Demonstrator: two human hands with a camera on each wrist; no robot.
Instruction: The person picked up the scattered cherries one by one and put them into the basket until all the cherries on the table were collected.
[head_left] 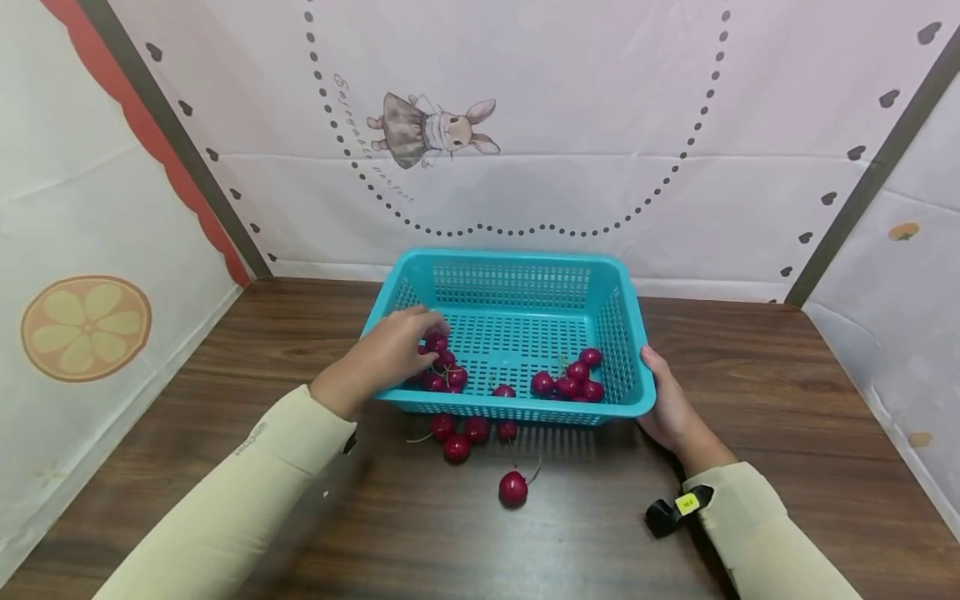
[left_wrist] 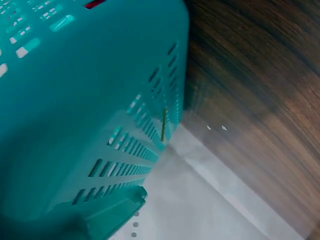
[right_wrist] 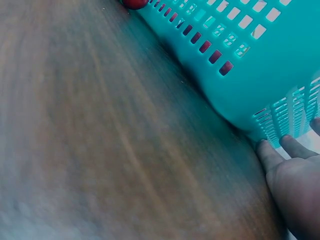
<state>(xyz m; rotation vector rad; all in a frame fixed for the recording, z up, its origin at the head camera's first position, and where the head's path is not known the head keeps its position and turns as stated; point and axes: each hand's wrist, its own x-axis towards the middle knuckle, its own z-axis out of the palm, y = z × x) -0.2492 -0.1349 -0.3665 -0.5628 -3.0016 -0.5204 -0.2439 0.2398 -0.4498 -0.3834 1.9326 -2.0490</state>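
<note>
A turquoise plastic basket (head_left: 491,407) stands on the wooden table, with cherries (head_left: 568,387) grouped at its right and more cherries (head_left: 456,377) at its left. My left hand (head_left: 393,350) reaches over the basket's left front corner, thumb and fingers apart above the left cherries. Its fingertips are partly hidden, and the left wrist view shows only the basket, not the hand. At the basket's right end my right hand (head_left: 666,408) touches the rim from outside. In the right wrist view its fingers (right_wrist: 270,156) rest against the basket's outer wall.
Several loose cherries (head_left: 457,447) lie along the basket's front side, and a stemmed cherry (head_left: 513,489) sits nearer on the table (head_left: 585,533). Behind the basket rises a white printed cloth (head_left: 570,108), with further cloth walls on both sides.
</note>
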